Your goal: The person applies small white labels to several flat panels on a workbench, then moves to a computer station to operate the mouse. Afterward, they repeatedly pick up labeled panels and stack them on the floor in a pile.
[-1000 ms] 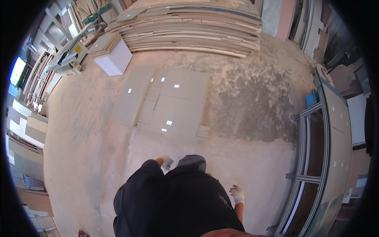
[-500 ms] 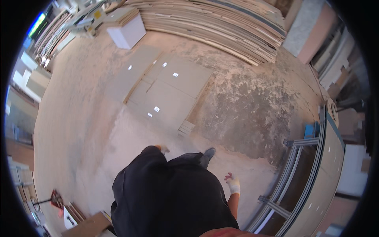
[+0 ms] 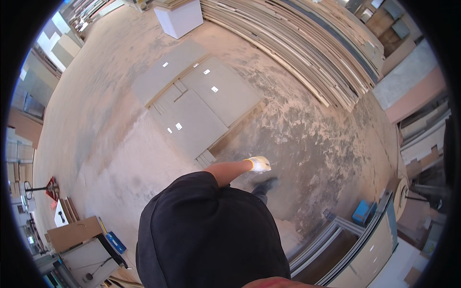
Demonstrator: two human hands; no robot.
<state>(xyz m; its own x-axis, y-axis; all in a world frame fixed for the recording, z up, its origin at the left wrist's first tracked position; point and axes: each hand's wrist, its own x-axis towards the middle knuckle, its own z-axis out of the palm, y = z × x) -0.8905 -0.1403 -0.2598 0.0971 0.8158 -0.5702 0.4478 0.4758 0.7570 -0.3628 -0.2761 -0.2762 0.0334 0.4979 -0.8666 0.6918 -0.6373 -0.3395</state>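
My left hand (image 3: 260, 164), in a white and yellowish work glove, swings out in front of my dark shirt (image 3: 206, 230). It hangs over the stained floor, touching nothing that I can see. Its fingers are turned away, so their closure cannot be made out. My right hand is out of view. Below the glove, a shoe (image 3: 267, 184) is smeared by motion. Ahead and to the left, several flat grey panels (image 3: 201, 117) with small white labels lie on the floor.
Long boards (image 3: 288, 53) are stacked at the far side, beside a white box-like block (image 3: 179, 20). A metal-framed table (image 3: 355, 249) stands close on my right, with a blue box (image 3: 363, 211) near it. At lower left are a brown board (image 3: 74, 234) and a red pallet jack (image 3: 51, 187).
The view has turned and moved forward to the right. My left arm has swung forward across my front. My right hand, seen before beside the metal frame, has left the view.
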